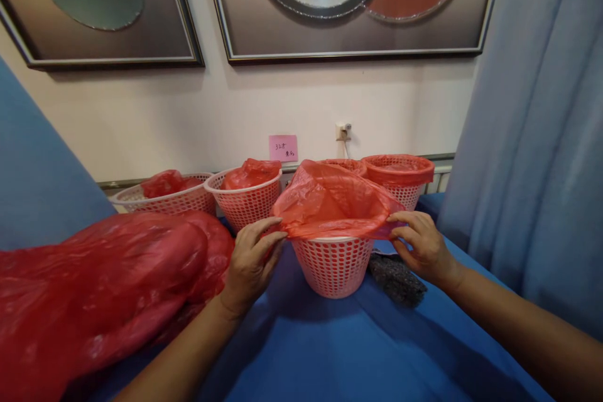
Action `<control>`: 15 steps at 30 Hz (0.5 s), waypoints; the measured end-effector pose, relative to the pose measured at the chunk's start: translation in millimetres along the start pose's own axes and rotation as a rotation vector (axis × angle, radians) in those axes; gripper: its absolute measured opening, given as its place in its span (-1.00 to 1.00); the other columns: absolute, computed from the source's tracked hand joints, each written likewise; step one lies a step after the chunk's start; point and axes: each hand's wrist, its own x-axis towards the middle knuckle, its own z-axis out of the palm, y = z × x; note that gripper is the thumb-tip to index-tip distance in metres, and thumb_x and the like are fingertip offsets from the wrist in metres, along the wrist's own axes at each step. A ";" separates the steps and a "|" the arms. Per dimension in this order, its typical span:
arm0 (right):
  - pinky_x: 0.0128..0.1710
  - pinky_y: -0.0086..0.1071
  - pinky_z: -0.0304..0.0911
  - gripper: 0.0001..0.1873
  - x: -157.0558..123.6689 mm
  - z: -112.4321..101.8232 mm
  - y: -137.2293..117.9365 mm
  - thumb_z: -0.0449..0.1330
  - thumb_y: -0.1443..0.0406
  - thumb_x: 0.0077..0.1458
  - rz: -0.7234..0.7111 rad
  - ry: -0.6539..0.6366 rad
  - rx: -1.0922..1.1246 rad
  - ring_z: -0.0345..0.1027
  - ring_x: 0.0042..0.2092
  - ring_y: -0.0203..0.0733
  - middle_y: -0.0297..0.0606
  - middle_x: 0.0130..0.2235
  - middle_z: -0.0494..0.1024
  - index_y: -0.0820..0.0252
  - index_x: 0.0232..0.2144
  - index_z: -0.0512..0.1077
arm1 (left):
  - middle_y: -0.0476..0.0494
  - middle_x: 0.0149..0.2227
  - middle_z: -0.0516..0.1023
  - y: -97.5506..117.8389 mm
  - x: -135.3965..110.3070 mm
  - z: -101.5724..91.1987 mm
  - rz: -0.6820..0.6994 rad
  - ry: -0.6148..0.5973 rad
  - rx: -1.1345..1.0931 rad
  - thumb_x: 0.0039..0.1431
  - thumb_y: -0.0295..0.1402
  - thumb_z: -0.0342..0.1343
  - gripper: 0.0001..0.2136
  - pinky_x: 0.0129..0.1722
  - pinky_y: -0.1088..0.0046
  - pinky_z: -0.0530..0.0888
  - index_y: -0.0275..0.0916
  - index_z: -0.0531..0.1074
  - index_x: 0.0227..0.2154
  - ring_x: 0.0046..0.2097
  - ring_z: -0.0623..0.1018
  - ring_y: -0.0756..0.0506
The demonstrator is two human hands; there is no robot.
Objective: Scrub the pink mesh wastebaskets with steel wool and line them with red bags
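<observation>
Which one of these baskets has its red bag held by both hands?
The frontmost basket: the left hand and right hand pinch the edge of its red bag. The other baskets stand behind it, untouched.

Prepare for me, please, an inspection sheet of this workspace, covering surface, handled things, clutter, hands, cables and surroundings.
Surface: blue covering, carrying the front basket.
Handled things: red bag lining the perforated front basket, its mouth spread above the rim.
Clutter: heap of red plastic at left; dark speckled bundle beside the basket; more baskets behind, with red plastic.
Hands: left hand and right hand pinch opposite edges of the bag.
Cables: thin cord below the wall socket; lower end hidden.
Surroundings: pink note, framed pictures, blue curtain.
</observation>
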 end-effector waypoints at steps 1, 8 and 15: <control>-0.03 -0.05 0.32 -0.85 -2.5 1.0 1.2 0.16 0.44 0.21 0.011 0.003 0.002 0.47 -0.01 -0.03 -0.15 -0.03 0.57 0.08 -0.23 0.38 | -0.22 0.05 0.56 0.3 -1.7 -0.6 -0.004 0.024 -0.011 0.31 -0.52 0.14 -0.81 0.06 0.15 0.48 -0.14 0.47 -0.08 0.07 0.55 -0.19; -0.02 -0.02 0.36 -0.85 -13.9 3.0 5.8 0.16 0.44 0.20 0.032 -0.041 0.012 0.50 0.04 0.02 -0.08 0.02 0.58 0.10 -0.23 0.38 | -0.18 0.00 0.56 4.1 -9.0 -0.4 -0.050 0.122 -0.080 0.32 -0.53 0.09 -0.81 0.02 0.20 0.54 -0.13 0.42 -0.10 0.01 0.58 -0.14; 0.00 0.03 0.37 -0.86 -12.8 6.1 0.6 0.19 0.40 0.20 0.041 -0.032 0.018 0.50 0.05 0.04 -0.05 0.04 0.58 0.09 -0.20 0.38 | -0.19 -0.06 0.60 0.8 -3.4 9.0 0.018 -0.021 0.043 0.33 -0.45 0.11 -0.79 -0.06 0.19 0.54 -0.10 0.43 -0.02 -0.05 0.60 -0.17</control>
